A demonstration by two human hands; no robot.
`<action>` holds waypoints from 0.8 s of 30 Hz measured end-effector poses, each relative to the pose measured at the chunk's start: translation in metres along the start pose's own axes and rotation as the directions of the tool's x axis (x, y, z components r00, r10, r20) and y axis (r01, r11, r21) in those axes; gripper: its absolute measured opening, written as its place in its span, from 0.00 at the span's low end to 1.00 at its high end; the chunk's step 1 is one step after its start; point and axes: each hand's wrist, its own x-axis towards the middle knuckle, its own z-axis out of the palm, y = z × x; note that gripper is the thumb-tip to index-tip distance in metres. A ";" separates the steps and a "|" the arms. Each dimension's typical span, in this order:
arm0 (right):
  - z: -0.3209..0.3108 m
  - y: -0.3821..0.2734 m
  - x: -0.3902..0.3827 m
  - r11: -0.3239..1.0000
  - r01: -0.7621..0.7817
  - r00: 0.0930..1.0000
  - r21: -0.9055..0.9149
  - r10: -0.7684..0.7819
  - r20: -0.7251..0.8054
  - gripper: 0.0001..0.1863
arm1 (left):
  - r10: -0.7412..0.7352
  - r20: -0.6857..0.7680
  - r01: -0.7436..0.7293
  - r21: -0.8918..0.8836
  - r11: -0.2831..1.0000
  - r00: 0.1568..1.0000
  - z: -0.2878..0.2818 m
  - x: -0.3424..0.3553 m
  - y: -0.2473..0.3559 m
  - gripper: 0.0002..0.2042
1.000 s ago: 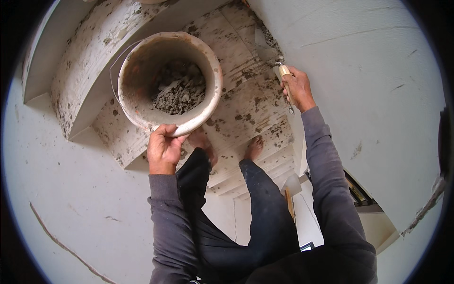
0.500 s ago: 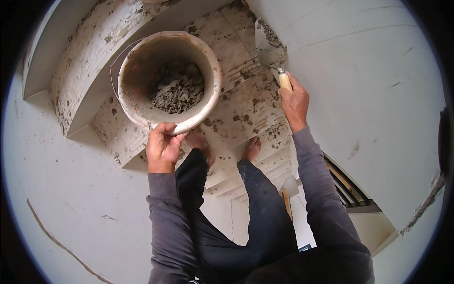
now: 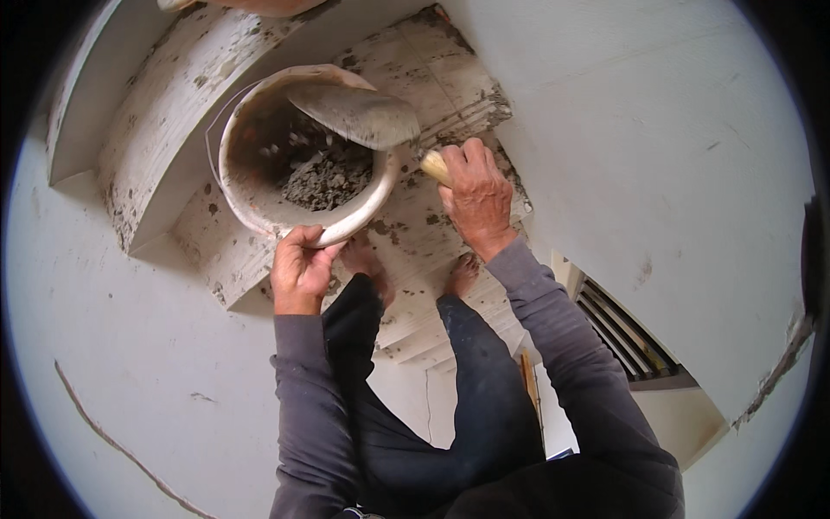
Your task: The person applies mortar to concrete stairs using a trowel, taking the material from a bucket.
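Note:
My left hand (image 3: 300, 270) grips the near rim of a round, pale bucket (image 3: 373, 197) that has a thin wire handle. Grey, crumbly mortar (image 3: 324, 180) lies at the bottom of it. In my right hand (image 3: 477, 192), closed around the wooden handle, is a trowel (image 3: 361, 118). Its broad blade reaches across the far right part of the bucket's mouth, tilted over the inside. Some blurred bits of mortar show just below the blade's edge. The fingertips of my right hand are partly hidden behind the hand.
Mortar-spattered stair steps (image 3: 186, 52) curve up at the far left. My bare feet (image 3: 462, 275) stand on a lower step. A pale wall (image 3: 657, 173) rises on the right, with a dark railing (image 3: 627, 333) beside my right arm. An orange-pink rounded object (image 3: 268, 5) is cut off at the top.
My right hand has swung left from beside the wall, bringing the mortar-laden trowel over the bucket and tilting its blade. My left hand stays on the rim.

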 end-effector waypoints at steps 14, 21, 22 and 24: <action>0.015 0.057 -0.090 0.994 -0.047 0.964 0.097 0.020 0.265 0.26 | 0.024 -0.078 -0.026 -0.025 0.999 0.997 0.001 0.011 -0.002 0.06; -0.041 0.082 -0.150 0.979 -0.206 0.908 0.012 0.186 0.376 0.20 | 0.064 -0.027 -0.062 0.063 0.996 0.998 0.006 0.006 0.001 0.04; -0.049 0.077 -0.153 0.979 -0.204 0.908 0.012 0.185 0.376 0.20 | 0.079 -0.043 -0.076 0.075 0.994 0.996 0.007 0.005 0.001 0.04; -0.064 0.066 -0.152 0.926 -0.324 0.890 0.196 0.228 0.395 0.22 | 0.074 -0.043 -0.071 0.079 0.994 0.996 0.008 0.008 0.001 0.04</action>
